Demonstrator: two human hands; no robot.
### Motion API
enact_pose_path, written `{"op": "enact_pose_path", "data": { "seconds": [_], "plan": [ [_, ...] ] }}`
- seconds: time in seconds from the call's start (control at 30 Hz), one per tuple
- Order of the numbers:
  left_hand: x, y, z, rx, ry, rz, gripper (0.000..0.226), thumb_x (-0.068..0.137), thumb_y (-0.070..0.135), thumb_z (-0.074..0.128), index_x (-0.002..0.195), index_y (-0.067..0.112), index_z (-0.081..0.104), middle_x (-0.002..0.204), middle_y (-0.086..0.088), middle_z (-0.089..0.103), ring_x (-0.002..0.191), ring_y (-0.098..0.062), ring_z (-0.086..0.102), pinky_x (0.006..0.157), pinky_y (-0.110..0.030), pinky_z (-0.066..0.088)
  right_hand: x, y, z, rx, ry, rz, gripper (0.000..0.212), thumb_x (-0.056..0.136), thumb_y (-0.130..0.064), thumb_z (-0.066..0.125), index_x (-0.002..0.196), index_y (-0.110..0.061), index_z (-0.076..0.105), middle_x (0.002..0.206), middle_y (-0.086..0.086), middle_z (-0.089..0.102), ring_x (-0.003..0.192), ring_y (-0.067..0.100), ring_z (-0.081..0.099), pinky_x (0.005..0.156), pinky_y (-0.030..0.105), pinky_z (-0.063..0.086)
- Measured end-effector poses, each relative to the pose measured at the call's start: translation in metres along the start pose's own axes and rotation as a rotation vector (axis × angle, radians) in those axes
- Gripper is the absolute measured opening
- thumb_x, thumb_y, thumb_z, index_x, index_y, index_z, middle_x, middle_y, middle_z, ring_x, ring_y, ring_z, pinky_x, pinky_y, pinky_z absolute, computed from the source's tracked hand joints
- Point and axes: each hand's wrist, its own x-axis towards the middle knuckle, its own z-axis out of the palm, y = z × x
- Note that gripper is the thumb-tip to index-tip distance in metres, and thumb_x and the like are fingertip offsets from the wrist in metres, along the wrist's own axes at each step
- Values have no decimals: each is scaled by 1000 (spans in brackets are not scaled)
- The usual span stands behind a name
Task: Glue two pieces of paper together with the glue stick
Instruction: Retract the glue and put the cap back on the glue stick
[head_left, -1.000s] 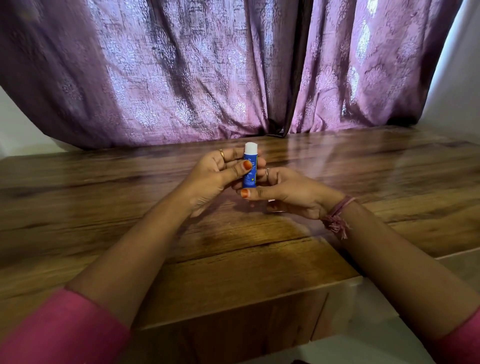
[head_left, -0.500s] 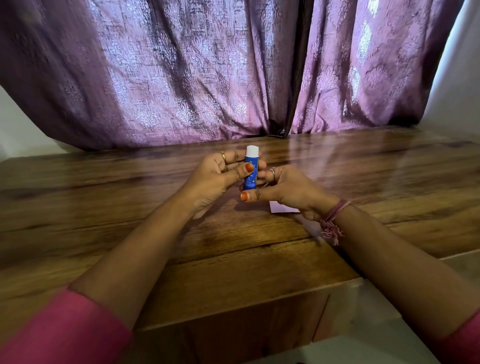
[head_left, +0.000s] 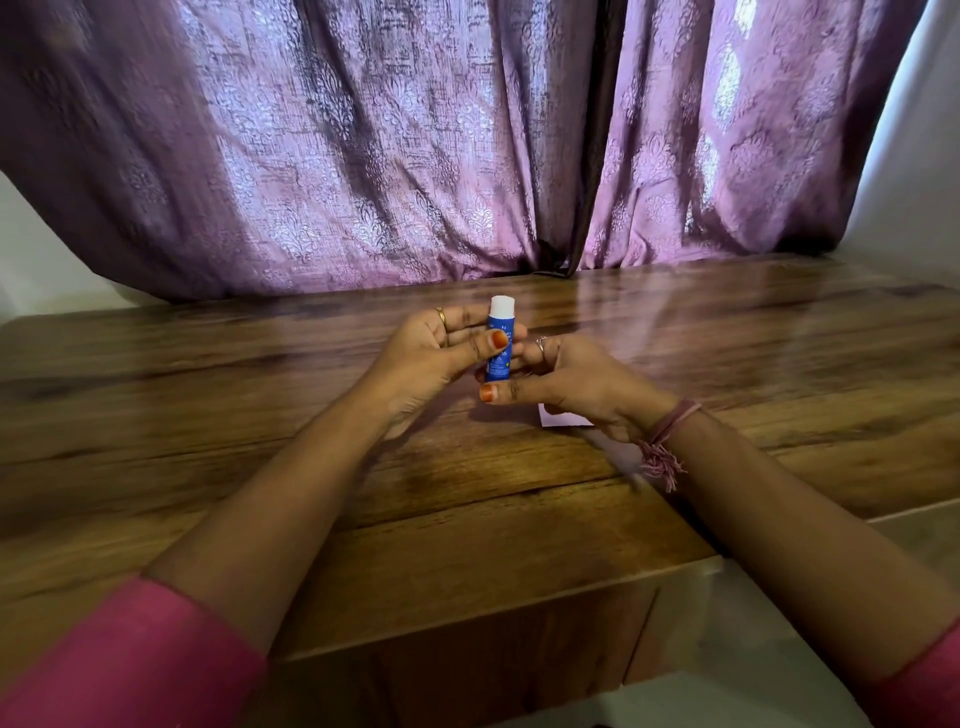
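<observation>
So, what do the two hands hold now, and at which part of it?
Both hold the glue stick, upright: the left hand around the blue body, the right hand at its lower end. White top is free.

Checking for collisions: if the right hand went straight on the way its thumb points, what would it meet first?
Probably the left hand, just across the glue stick both hold; depth is unclear.
</observation>
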Motion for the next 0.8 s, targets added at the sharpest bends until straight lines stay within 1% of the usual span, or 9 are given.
{"op": "enact_pose_path", "data": {
  "seconds": [0.1, 0.2, 0.3, 0.37, 0.47, 0.53, 0.63, 0.73, 0.8],
  "plan": [
    [0, -1, -1, -35, -3, 5, 30, 73, 10, 69, 103, 11, 65, 102, -7, 73, 96, -19, 69, 75, -23, 55, 1, 0, 1, 59, 46, 36, 14, 76, -4, 75, 85, -14, 74, 78, -5, 74, 74, 0, 64, 68, 11, 45],
    [-1, -1, 2, -19, -2, 30, 38, 69, 9, 72, 105, 13, 65, 107, -7, 71, 103, -20, 66, 80, -25, 55, 1, -1, 1, 27, 109, 85, 13, 73, -11, 79, 84, -18, 75, 79, -2, 71, 67, 0, 57, 54, 13, 36],
    [1, 6, -3, 4, 39, 69, 49, 65, 9, 74, 111, 15, 61, 108, 0, 71, 100, -10, 66, 71, -17, 53, 2, -2, -1, -21, 152, 115, 18, 74, -12, 79, 89, -20, 73, 83, 1, 72, 75, 6, 57, 54, 20, 30],
    [3, 12, -16, 39, 134, 109, 50, 68, 9, 72, 116, 13, 58, 109, 0, 68, 95, -6, 66, 69, -14, 52, 2, -4, -1, -43, 175, 119, 20, 75, -12, 78, 93, -18, 72, 83, -1, 74, 70, 4, 59, 50, 17, 31],
    [8, 7, -40, 314, 355, 126, 40, 82, 3, 66, 122, 6, 57, 98, 5, 66, 81, 2, 63, 68, -11, 50, 3, -5, -1, -36, 208, 125, 25, 74, -8, 79, 97, -13, 70, 92, 8, 74, 71, 8, 59, 42, 11, 31],
    [10, -8, -52, 503, 446, 32, 41, 87, 1, 61, 127, 5, 52, 100, 4, 63, 84, -3, 62, 76, -16, 52, 2, -5, -1, -57, 223, 141, 29, 73, -9, 80, 99, -11, 69, 99, 17, 73, 75, 12, 57, 41, 12, 30],
    [10, -28, -58, 728, 340, -131, 61, 85, 14, 67, 139, 11, 40, 118, -3, 58, 106, -16, 57, 97, -32, 44, 3, -5, -1, -69, 232, 156, 25, 73, -11, 80, 94, -13, 68, 98, 19, 73, 74, 13, 58, 40, 13, 31],
    [14, -36, -56, 903, 192, -154, 72, 85, 27, 67, 145, 17, 30, 140, -4, 45, 124, -18, 46, 105, -28, 34, 3, -6, -2, -74, 220, 160, 23, 72, -12, 81, 91, -16, 67, 84, 9, 72, 63, 5, 57, 39, 11, 32],
    [15, -37, -56, 1051, 163, -131, 65, 87, 33, 64, 143, 19, 35, 141, -5, 46, 126, -21, 45, 103, -28, 35, 3, -6, -1, -70, 216, 157, 22, 72, -10, 80, 88, -17, 67, 80, 5, 70, 57, 1, 55, 39, 10, 31]
  ]
}}
